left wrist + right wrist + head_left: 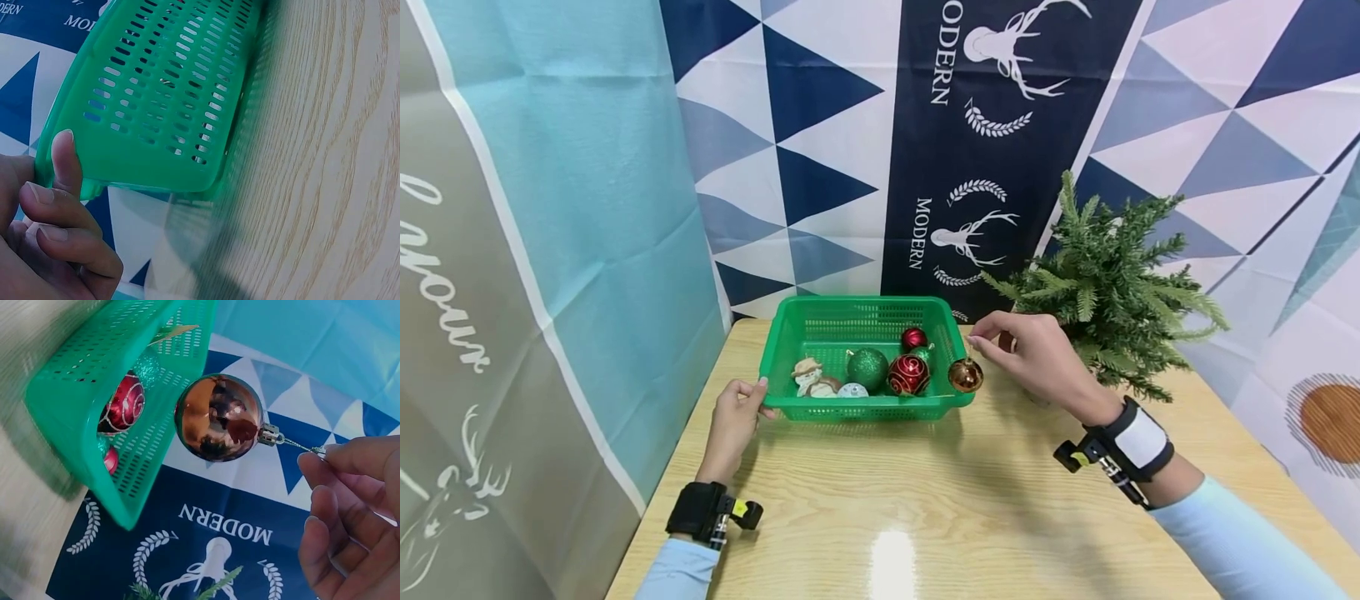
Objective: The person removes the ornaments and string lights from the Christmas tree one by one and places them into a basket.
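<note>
A green plastic basket [850,410] stands on the table with Christmas ornaments inside. At its left front corner my left hand [735,427] pinches the rim between thumb and index finger; the left wrist view shows the remaining fingers curled below the basket's edge [144,159]. Beyond the right end, my right hand [1047,360] pinches the gold string of a shiny copper Christmas ball [966,377]. That ball hangs by the basket's right front corner, and in the right wrist view the thumb and index finger hold the string [299,444] above its metal cap.
Inside the basket lie a glittery green ball [867,369], a red ball with swirls [908,375], a plain red ball [913,337] and a snowman ornament [808,377]. A small artificial Christmas tree [1105,292] stands right. Patterned cloth [820,108] hangs behind the wooden table [820,500].
</note>
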Action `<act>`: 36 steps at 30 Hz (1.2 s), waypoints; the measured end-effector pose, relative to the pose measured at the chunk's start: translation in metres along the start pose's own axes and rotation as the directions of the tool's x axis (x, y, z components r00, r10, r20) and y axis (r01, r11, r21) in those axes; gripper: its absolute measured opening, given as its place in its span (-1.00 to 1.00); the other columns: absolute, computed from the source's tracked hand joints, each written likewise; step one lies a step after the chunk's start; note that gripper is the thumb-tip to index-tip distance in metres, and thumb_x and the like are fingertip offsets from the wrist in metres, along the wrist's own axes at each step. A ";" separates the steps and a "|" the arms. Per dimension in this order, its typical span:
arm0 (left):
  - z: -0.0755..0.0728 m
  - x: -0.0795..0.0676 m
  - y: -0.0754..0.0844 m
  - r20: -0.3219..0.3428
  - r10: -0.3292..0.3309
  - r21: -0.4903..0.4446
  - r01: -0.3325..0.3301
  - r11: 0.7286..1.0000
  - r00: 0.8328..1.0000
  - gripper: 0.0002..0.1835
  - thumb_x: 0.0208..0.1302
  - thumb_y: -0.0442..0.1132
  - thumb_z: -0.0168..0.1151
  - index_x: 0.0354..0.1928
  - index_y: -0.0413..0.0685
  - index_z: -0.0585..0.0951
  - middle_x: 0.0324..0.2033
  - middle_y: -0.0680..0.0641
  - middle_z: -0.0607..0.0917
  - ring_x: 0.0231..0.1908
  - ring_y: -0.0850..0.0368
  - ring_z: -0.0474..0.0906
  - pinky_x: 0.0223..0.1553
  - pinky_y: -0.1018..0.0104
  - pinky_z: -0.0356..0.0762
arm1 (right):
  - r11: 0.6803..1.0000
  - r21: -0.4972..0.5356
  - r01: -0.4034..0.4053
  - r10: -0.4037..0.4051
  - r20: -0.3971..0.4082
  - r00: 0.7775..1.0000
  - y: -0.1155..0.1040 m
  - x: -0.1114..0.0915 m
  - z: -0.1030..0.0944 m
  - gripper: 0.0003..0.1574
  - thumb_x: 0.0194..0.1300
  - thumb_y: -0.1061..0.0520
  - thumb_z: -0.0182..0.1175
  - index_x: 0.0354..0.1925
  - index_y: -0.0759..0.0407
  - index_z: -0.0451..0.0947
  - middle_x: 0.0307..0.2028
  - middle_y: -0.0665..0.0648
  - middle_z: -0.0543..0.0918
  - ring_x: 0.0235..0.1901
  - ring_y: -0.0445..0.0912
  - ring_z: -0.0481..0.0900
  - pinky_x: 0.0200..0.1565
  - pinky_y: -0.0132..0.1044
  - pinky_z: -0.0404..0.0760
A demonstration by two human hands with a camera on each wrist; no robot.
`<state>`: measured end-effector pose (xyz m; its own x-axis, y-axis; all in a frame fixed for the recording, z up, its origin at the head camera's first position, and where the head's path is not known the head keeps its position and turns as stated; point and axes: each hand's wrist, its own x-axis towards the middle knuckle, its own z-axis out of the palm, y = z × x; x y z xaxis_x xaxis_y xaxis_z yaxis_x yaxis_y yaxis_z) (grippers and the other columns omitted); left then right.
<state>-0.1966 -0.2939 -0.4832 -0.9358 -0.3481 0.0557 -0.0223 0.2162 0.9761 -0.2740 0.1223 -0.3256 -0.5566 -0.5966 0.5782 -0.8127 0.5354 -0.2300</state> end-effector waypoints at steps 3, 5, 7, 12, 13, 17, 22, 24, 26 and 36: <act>0.000 0.000 0.000 0.000 -0.003 -0.001 0.003 1.000 1.000 -0.59 0.61 0.10 0.03 -0.15 -0.15 0.39 -0.36 -0.39 0.73 -0.71 0.13 0.22 -0.58 0.23 0.22 | 1.000 0.013 -0.008 0.008 0.011 1.000 0.000 0.001 0.003 -0.93 0.41 0.17 0.37 -0.18 -0.02 0.73 -0.39 -0.15 0.73 -0.56 -0.27 0.55 -0.47 -0.37 0.49; 0.000 -0.001 -0.001 0.001 -0.004 -0.004 0.004 1.000 1.000 -0.59 0.61 0.09 0.03 -0.15 -0.16 0.39 -0.36 -0.38 0.73 -0.71 0.13 0.24 -0.58 0.23 0.23 | 1.000 0.023 -0.016 0.015 0.020 1.000 0.000 0.001 0.005 -0.93 0.42 0.15 0.36 -0.17 -0.03 0.73 -0.39 -0.15 0.73 -0.56 -0.28 0.54 -0.48 -0.37 0.48; 0.000 0.000 -0.002 0.001 -0.001 -0.004 0.001 1.000 1.000 -0.59 0.61 0.10 0.03 -0.15 -0.16 0.40 -0.37 -0.38 0.73 -0.71 0.14 0.24 -0.58 0.22 0.23 | 1.000 0.023 -0.019 0.019 0.027 0.999 0.000 0.001 0.007 -0.95 0.43 0.12 0.35 -0.16 -0.03 0.74 -0.39 -0.15 0.73 -0.56 -0.30 0.53 -0.48 -0.36 0.48; 0.002 0.000 -0.003 -0.001 0.005 -0.007 -0.005 1.000 1.000 -0.59 0.61 0.10 0.03 -0.15 -0.17 0.41 -0.38 -0.37 0.73 -0.71 0.15 0.24 -0.59 0.24 0.23 | 0.999 0.029 -0.030 0.029 0.040 0.999 0.000 0.001 0.012 -0.94 0.45 0.09 0.34 -0.15 -0.02 0.74 -0.40 -0.16 0.75 -0.58 -0.32 0.53 -0.48 -0.35 0.48; 0.003 0.000 -0.003 0.000 0.004 -0.009 -0.004 1.000 1.000 -0.59 0.62 0.09 0.03 -0.15 -0.17 0.41 -0.38 -0.37 0.73 -0.72 0.14 0.23 -0.59 0.24 0.22 | 0.999 0.031 -0.036 0.035 0.041 0.999 0.000 0.001 0.013 -0.95 0.45 0.10 0.34 -0.15 -0.02 0.73 -0.40 -0.15 0.75 -0.59 -0.32 0.53 -0.48 -0.35 0.48; 0.004 0.000 -0.002 -0.003 0.001 -0.011 -0.001 1.000 1.000 -0.60 0.62 0.08 0.03 -0.15 -0.17 0.41 -0.41 -0.33 0.74 -0.74 0.16 0.21 -0.61 0.25 0.21 | 0.999 0.028 -0.041 0.040 0.035 0.999 0.001 0.001 0.018 -0.96 0.45 0.10 0.34 -0.18 -0.05 0.73 -0.41 -0.14 0.76 -0.61 -0.31 0.51 -0.50 -0.35 0.45; 0.004 0.001 -0.001 -0.010 0.002 -0.025 -0.002 1.000 1.000 -0.57 0.61 0.11 0.03 -0.15 -0.18 0.41 -0.44 -0.30 0.74 -0.75 0.17 0.22 -0.61 0.26 0.23 | 1.000 0.025 -0.017 0.017 0.019 1.000 0.001 0.007 0.027 -0.96 0.43 0.10 0.35 -0.20 0.00 0.74 -0.44 -0.14 0.75 -0.62 -0.33 0.51 -0.53 -0.33 0.42; 0.003 0.001 -0.001 -0.010 0.003 -0.028 -0.004 1.000 1.000 -0.56 0.60 0.12 0.03 -0.15 -0.18 0.40 -0.44 -0.30 0.74 -0.76 0.18 0.22 -0.61 0.26 0.23 | 1.000 0.022 -0.018 0.018 0.017 1.000 0.000 0.009 0.030 -0.96 0.42 0.10 0.36 -0.19 0.01 0.75 -0.44 -0.15 0.76 -0.62 -0.34 0.51 -0.53 -0.33 0.41; 0.003 0.002 -0.001 -0.008 0.002 -0.029 -0.003 1.000 1.000 -0.55 0.60 0.12 0.04 -0.15 -0.18 0.40 -0.45 -0.28 0.73 -0.76 0.18 0.21 -0.62 0.26 0.23 | 1.000 0.019 -0.020 0.019 0.017 1.000 -0.001 0.011 0.033 -0.96 0.41 0.11 0.37 -0.19 0.00 0.75 -0.44 -0.14 0.76 -0.62 -0.34 0.52 -0.53 -0.33 0.42; 0.002 0.002 -0.001 -0.019 -0.009 -0.028 0.008 1.000 1.000 -0.59 0.62 0.09 0.03 -0.15 -0.16 0.41 -0.51 -0.18 0.73 -0.75 0.13 0.20 -0.63 0.26 0.21 | 0.999 0.004 -0.039 0.039 0.021 0.999 0.004 0.012 0.042 -0.95 0.39 0.10 0.39 -0.18 0.00 0.77 -0.45 -0.07 0.74 -0.69 -0.38 0.49 -0.62 -0.34 0.44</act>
<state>-0.1993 -0.2928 -0.4844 -0.9286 -0.3675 0.0514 -0.0199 0.1877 0.9820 -0.2918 0.0918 -0.3526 -0.5912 -0.5878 0.5522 -0.7911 0.5559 -0.2552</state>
